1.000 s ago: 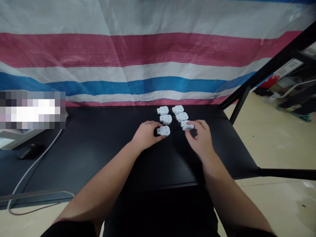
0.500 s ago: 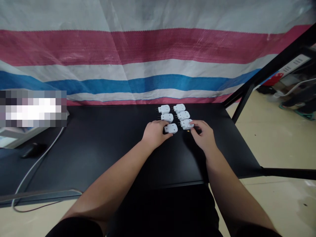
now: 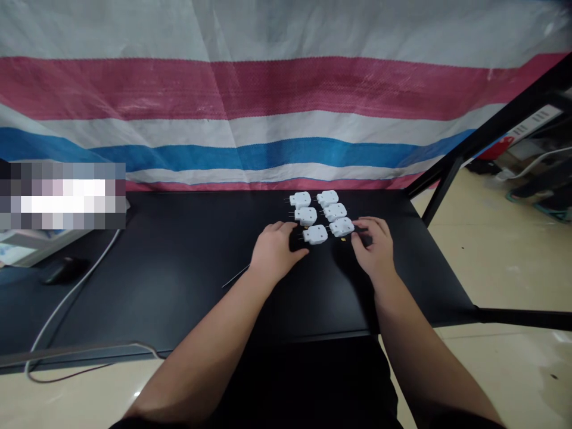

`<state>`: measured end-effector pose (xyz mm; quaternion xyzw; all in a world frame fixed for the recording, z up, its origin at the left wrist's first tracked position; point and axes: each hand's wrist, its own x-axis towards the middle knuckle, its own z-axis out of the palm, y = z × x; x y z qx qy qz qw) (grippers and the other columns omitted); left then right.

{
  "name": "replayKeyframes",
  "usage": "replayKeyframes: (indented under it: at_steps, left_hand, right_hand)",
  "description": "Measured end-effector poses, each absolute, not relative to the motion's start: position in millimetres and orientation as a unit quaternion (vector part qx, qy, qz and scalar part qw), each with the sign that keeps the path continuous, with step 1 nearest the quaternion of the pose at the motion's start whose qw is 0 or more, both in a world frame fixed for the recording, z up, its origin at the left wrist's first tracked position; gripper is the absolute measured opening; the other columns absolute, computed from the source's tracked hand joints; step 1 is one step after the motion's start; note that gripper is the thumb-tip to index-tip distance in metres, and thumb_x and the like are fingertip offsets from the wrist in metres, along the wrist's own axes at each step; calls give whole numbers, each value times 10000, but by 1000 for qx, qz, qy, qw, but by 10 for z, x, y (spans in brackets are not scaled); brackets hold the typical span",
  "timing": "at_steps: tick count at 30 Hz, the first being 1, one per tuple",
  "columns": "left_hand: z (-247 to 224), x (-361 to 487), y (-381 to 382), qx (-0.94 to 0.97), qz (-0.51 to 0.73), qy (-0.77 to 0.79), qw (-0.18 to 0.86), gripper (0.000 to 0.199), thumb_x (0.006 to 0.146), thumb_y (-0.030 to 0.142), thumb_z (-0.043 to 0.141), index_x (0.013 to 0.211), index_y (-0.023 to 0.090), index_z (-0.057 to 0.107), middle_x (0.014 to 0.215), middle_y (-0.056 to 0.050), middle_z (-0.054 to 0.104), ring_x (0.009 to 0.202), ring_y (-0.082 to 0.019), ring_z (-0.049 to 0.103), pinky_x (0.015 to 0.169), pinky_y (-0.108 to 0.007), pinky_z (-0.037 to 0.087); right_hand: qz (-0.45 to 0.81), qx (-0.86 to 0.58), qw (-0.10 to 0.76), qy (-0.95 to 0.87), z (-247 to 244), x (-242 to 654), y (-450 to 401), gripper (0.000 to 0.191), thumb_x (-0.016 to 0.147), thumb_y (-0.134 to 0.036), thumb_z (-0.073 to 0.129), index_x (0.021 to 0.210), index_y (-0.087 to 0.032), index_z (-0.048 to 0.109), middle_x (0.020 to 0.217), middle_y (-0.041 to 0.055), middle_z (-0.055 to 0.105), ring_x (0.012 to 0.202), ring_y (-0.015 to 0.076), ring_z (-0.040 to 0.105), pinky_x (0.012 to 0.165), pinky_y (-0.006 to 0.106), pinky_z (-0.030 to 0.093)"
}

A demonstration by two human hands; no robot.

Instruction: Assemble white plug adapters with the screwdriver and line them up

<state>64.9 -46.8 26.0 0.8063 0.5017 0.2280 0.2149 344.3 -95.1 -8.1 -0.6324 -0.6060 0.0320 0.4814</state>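
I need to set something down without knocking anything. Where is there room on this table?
There's a free patch of black table between the white cable and the left hand, though a thin metal pin lies near that hand. Another runs from the right hand to the table's right edge. It's crowded between the hands, around the six white plugs.

Six white plugs (image 3: 315, 234), one left hand (image 3: 276, 251), one right hand (image 3: 374, 253).
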Motion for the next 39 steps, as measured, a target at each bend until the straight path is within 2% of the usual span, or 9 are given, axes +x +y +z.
replayKeyframes:
  at_steps: [4,6,8,11,16,18,25,31,39]
  left_hand:
    - [242,93,-576,801,257,515,165,361,873,256,849,1220,232,754,1034,-88,771,1001,-323,731,981,-521,601]
    - [235,-152,-659,799,221,533,170,341,892,288,832,1218,225,755,1007,-82,756,979,-316,725,943,-505,605]
    - [221,-329,-783,796,185,544,193,345,923,316,814,1246,213,750,1062,-85,754,1026,-311,726,953,-497,604]
    - [173,-493,-1023,796,175,547,191,357,952,318,787,1290,213,741,1115,-93,750,1068,-317,719,989,-512,599]
    - [40,-702,-1356,796,212,545,156,227,1055,328,644,1238,238,744,1146,-86,751,1079,-306,719,992,-506,595]
    - [-9,-772,-1419,793,225,547,146,218,1071,343,624,1216,236,746,1094,-76,747,1027,-291,717,952,-483,597]
    - [-91,-836,-1448,801,253,528,126,171,1078,327,630,1164,234,745,1041,-62,737,981,-269,690,933,-447,566]
    - [-78,-824,-1434,805,255,520,129,148,1072,310,627,1134,237,739,1025,-59,729,956,-265,677,921,-443,555]
    - [-64,-817,-1429,804,250,523,133,136,1074,301,618,1107,246,738,1006,-48,725,953,-257,677,912,-432,544]
  right_hand:
    - [12,-623,445,-643,120,3162,-1142,173,982,-300,624,998,-246,787,898,74,707,774,232,681,750,407,610]
    - [94,-591,368,-711,178,2922,-1249,254,1026,-309,581,1106,-245,814,812,40,721,685,199,662,706,360,580]
    - [155,-591,269,-745,210,2651,-1320,378,1048,-307,567,1350,-227,780,903,46,793,691,183,690,725,342,571]
    - [177,-596,85,-779,261,2271,-1310,606,1082,-311,537,1671,-167,529,941,75,824,785,235,756,720,360,562]
    - [159,-615,-69,-769,408,1880,-1037,771,1119,-389,482,1780,-61,256,926,154,817,778,299,779,670,401,570]
    - [162,-621,-83,-762,454,1807,-923,785,1124,-384,461,1782,-34,215,932,172,815,793,304,782,676,405,578]
    - [165,-604,-84,-775,410,1841,-946,687,1135,-322,392,1749,-23,324,995,195,822,836,313,793,710,426,592]
    - [155,-603,-62,-780,349,2130,-1261,648,1122,-351,454,1717,-96,429,1040,149,836,868,299,804,709,404,587]
    - [116,-620,40,-775,122,2706,-1468,540,1122,-346,502,1649,-258,584,1113,89,827,907,248,788,759,358,569]
